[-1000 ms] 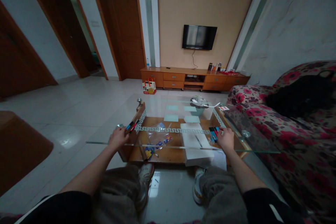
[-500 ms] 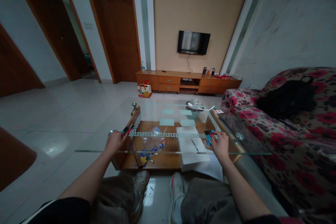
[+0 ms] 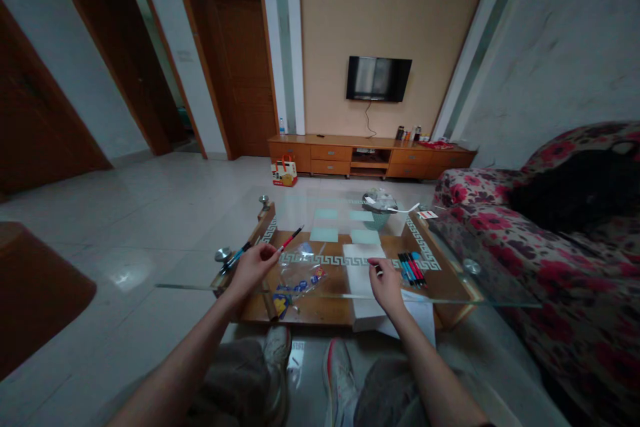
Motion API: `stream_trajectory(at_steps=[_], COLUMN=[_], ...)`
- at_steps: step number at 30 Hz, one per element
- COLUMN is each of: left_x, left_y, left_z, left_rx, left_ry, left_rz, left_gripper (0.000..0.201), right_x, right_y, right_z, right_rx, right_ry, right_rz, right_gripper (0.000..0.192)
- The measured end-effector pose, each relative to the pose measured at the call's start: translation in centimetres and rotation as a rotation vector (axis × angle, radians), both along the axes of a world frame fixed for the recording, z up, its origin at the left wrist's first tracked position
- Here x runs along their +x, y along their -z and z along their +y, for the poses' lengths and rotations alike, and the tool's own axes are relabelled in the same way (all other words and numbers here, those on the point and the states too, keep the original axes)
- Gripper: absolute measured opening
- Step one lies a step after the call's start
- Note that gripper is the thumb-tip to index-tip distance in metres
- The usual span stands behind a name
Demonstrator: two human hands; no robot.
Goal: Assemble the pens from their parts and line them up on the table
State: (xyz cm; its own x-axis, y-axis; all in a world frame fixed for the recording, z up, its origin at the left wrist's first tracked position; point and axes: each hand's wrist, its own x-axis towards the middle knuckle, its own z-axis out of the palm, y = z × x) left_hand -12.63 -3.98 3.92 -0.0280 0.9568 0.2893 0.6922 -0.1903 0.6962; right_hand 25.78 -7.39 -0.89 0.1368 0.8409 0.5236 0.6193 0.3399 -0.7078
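My left hand (image 3: 255, 268) is closed on a red pen (image 3: 293, 238) with a black end, held tilted above the glass table (image 3: 200, 277). Beside that hand, toward the left, lie blue and black pens (image 3: 239, 255). My right hand (image 3: 386, 285) is over the glass right of centre, its fingers loosely bent and apart, with nothing visible in them. Just to its right, a row of blue, red and black pens (image 3: 412, 269) lies side by side on the glass.
Beneath the glass, a wooden shelf holds a clear plastic bag (image 3: 303, 273) and a white box (image 3: 363, 310). A lined waste basket (image 3: 380, 210) stands behind the table. To the right is a flowered sofa (image 3: 480, 213); a TV cabinet (image 3: 330, 155) stands at the back.
My left hand has moved right and now lifts a red pen from the left-hand pens. My right hand has left the right-hand row of pens and moved left. The view has shifted slightly.
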Motion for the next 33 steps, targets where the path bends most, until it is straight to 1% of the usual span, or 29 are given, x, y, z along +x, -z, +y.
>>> stream_trajectory(at_steps=[1,3,6,9,12,15,17,20,22,24,28,33], left_x=[1.0,2.9,5.3,7.2,8.4,8.7,8.5,8.1,8.0,7.9,8.1,8.3], left_y=[0.1,1.0,2.7,3.8,4.2,4.2,4.3,4.3,4.4,4.6,5.0,4.6], left_z=[-0.6,-1.5,-2.1,-1.9,-1.5,-1.4,-1.5,-1.5,-1.5,-1.5,-1.5,-1.7], left_rx=[-0.021,-0.08,-0.163,-0.176,-0.18,-0.185,-0.189,-0.201,-0.203,-0.211,-0.252,-0.277], left_ry=[0.044,0.137,0.246,0.315,0.369,0.41,0.426,0.437,0.419,0.385,0.334,0.341], left_rz=[-0.098,-0.271,-0.439,-0.512,-0.482,-0.421,-0.406,-0.399,-0.411,-0.449,-0.596,-0.725], left_gripper=[0.036,0.035,0.033,0.03,0.027,0.025,0.025,0.023,0.023,0.023,0.027,0.03], right_x=[-0.5,-1.3,-2.1,-2.6,-3.2,-3.9,-4.3,-4.6,-4.5,-4.5,-4.6,-4.9], right_y=[-0.1,-0.2,0.3,1.2,1.5,1.2,1.0,1.1,1.2,1.2,1.1,1.3], right_z=[0.0,0.3,1.1,1.8,2.2,2.3,2.3,2.0,1.7,1.4,0.7,0.6], right_rx=[-0.023,-0.094,-0.23,-0.348,-0.438,-0.492,-0.504,-0.51,-0.51,-0.503,-0.486,-0.515], right_ry=[-0.042,-0.115,-0.21,-0.297,-0.38,-0.449,-0.474,-0.467,-0.45,-0.438,-0.428,-0.411], right_rz=[0.031,0.101,0.262,0.453,0.616,0.706,0.705,0.675,0.648,0.606,0.538,0.568], right_gripper=[0.026,0.027,0.031,0.038,0.044,0.045,0.041,0.034,0.033,0.032,0.031,0.033])
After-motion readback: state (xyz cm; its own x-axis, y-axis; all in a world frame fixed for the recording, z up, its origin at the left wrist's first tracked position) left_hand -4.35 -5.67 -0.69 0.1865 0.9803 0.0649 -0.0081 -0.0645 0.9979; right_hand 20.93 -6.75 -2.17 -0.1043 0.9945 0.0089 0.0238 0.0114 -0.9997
